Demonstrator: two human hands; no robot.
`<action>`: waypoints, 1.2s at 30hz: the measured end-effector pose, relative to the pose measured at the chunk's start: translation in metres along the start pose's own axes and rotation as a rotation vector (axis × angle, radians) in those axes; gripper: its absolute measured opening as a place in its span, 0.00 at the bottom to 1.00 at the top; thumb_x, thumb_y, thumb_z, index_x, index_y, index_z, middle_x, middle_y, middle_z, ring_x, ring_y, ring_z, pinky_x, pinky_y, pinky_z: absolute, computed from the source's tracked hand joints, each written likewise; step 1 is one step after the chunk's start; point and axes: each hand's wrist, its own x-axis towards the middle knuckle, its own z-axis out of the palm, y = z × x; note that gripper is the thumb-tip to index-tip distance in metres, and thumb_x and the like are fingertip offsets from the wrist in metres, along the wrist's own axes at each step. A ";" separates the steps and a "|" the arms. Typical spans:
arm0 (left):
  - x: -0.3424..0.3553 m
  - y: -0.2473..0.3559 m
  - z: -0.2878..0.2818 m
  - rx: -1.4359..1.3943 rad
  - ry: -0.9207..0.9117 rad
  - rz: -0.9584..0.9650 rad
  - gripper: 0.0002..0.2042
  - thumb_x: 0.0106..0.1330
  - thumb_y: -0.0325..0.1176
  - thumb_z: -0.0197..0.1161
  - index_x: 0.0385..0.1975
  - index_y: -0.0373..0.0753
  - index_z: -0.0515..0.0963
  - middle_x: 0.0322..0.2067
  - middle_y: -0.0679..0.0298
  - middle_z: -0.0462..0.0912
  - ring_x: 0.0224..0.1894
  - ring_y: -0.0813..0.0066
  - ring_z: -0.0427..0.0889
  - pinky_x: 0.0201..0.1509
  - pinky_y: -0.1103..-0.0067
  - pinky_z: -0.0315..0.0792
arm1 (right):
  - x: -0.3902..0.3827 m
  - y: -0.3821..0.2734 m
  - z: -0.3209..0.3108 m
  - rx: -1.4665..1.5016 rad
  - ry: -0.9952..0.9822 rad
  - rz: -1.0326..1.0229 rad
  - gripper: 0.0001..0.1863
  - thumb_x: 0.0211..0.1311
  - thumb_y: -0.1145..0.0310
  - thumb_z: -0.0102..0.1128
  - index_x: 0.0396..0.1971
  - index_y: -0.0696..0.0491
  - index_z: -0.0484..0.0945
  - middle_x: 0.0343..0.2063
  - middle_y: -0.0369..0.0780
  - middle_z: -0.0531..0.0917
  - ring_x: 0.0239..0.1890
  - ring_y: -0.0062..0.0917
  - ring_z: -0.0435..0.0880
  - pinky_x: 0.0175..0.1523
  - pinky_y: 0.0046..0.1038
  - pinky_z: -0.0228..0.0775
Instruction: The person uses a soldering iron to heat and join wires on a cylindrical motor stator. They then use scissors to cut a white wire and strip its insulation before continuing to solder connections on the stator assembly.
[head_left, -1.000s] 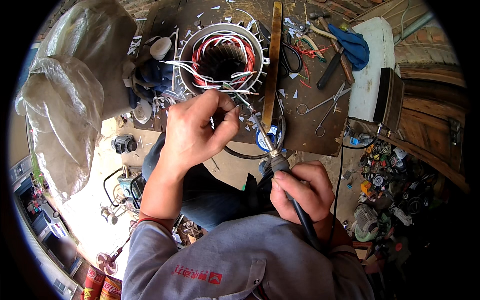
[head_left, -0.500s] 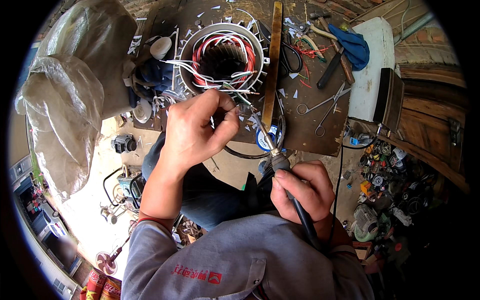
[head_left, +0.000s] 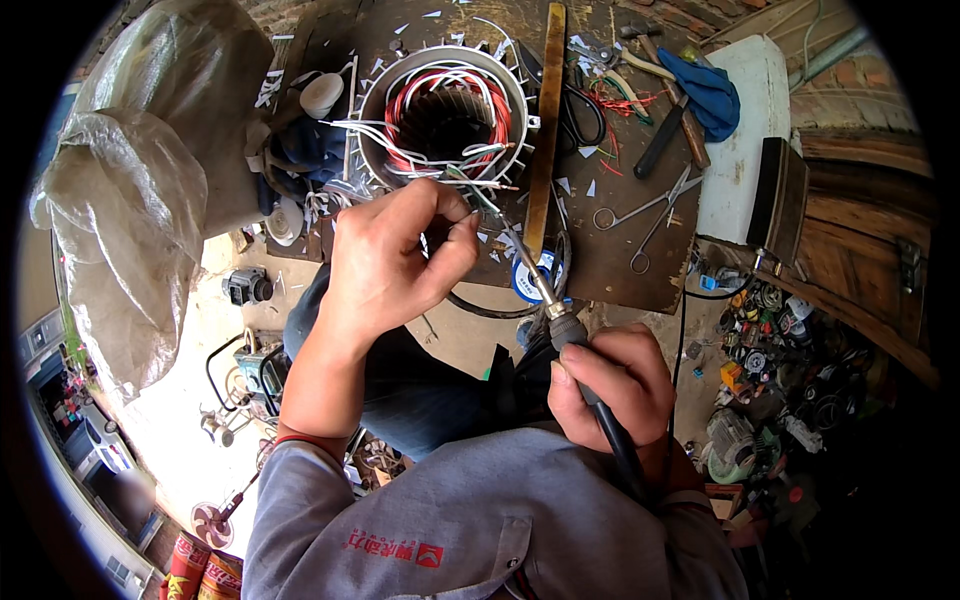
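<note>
While the left hand (head_left: 405,265) is closing thumb to forefinger, what it is gripping, if anything, is escaping my eye; the right hand (head_left: 620,385) is curling firmly around a soldering iron (head_left: 568,328). Just beyond the left hand, a stator (head_left: 371,105) is standing on the worktop (head_left: 608,272), its green-sleeved lead (head_left: 483,200) pointing near right. The iron's tip is hovering at or touching that lead's end; soldering is seemingly proceeding, and the next move is probably demanding steadiness. Scissors (head_left: 667,203) and blue cloth (head_left: 712,95) are lying right; plastic sheeting (head_left: 125,200) is draping left.
</note>
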 end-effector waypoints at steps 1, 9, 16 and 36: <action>0.000 0.001 0.000 -0.008 0.001 -0.001 0.05 0.55 0.25 0.67 0.25 0.37 0.76 0.21 0.64 0.82 0.16 0.76 0.77 0.21 0.80 0.70 | 0.000 -0.001 -0.003 0.026 0.006 0.014 0.21 0.44 0.83 0.69 0.43 0.54 0.82 0.31 0.39 0.79 0.27 0.28 0.79 0.30 0.26 0.73; -0.001 -0.002 -0.005 -0.021 -0.022 0.021 0.04 0.54 0.24 0.66 0.25 0.37 0.76 0.21 0.63 0.81 0.18 0.74 0.79 0.22 0.79 0.72 | 0.003 0.013 -0.018 0.129 0.122 0.230 0.13 0.53 0.77 0.67 0.40 0.60 0.80 0.26 0.43 0.82 0.25 0.26 0.79 0.29 0.23 0.71; -0.002 -0.002 -0.006 -0.026 -0.040 0.033 0.04 0.56 0.22 0.67 0.25 0.35 0.78 0.22 0.63 0.84 0.22 0.77 0.82 0.27 0.82 0.74 | 0.005 0.014 -0.015 0.218 0.083 0.306 0.12 0.54 0.79 0.66 0.40 0.61 0.80 0.26 0.43 0.81 0.25 0.22 0.78 0.28 0.21 0.68; 0.000 0.000 -0.009 -0.095 -0.057 -0.034 0.04 0.56 0.22 0.68 0.25 0.34 0.79 0.22 0.64 0.83 0.22 0.79 0.82 0.25 0.83 0.72 | 0.007 0.011 -0.016 0.196 0.047 0.264 0.13 0.50 0.80 0.67 0.38 0.60 0.81 0.27 0.45 0.81 0.25 0.27 0.79 0.30 0.25 0.71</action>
